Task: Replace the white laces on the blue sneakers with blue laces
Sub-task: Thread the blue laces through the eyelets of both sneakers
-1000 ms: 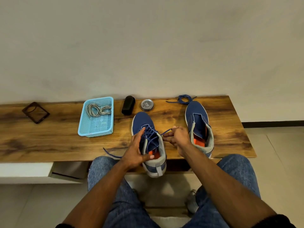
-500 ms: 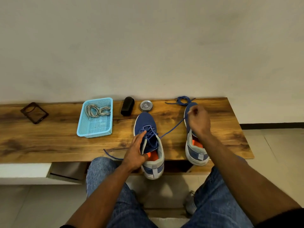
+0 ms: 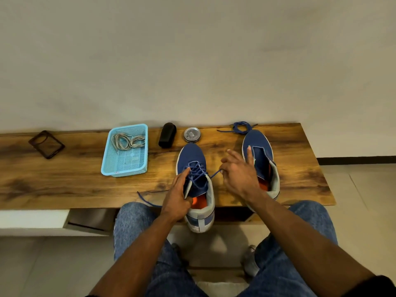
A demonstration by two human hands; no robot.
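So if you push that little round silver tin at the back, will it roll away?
Probably not. The round silver tin lies flat on the wooden bench, so a push would likely slide it. Its metal looks smooth, so it may slip easily. Tipped on its edge, it could roll.

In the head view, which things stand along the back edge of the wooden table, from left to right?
dark frame → light blue basket → black case → round tin → coiled blue lace
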